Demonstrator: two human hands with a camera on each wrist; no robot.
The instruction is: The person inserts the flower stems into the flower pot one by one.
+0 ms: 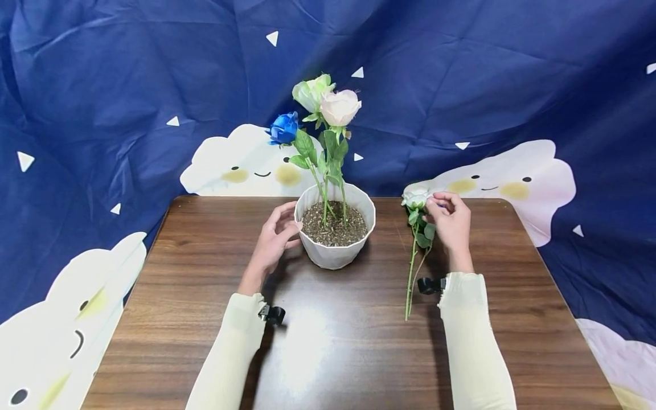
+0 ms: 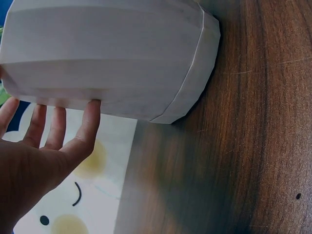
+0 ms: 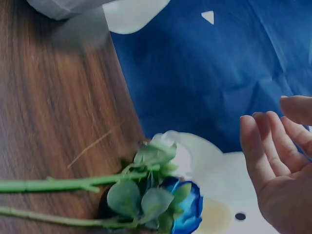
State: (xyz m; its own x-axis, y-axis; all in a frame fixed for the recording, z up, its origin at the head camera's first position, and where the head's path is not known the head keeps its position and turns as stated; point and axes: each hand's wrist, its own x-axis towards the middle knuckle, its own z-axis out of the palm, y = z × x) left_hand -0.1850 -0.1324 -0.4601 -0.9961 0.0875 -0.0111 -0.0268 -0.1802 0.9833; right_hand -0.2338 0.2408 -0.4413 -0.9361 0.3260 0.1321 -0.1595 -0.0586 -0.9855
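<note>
In the head view my left hand (image 1: 277, 236) is at the left side of a white faceted pot (image 1: 335, 257). Its fingertips touch the pot wall, as the left wrist view shows of the hand (image 2: 53, 146) and pot (image 2: 112, 53). Dark soil (image 1: 335, 228) fills the pot, and a blue rose (image 1: 283, 128), a pale green rose (image 1: 311, 93) and a pale pink rose (image 1: 340, 108) stand in it. My right hand (image 1: 453, 225) hovers by a white rose (image 1: 416, 197) lying on the table. Beside that lies another blue rose (image 3: 187, 209). The right hand (image 3: 280, 161) holds nothing, fingers loosely bent.
The brown wooden table (image 1: 348, 353) ends at a far edge just behind the pot. Behind it hangs a dark blue cloth (image 1: 420, 108) printed with smiling clouds and white triangles. The green stems (image 1: 411, 273) of the lying roses point toward the near edge.
</note>
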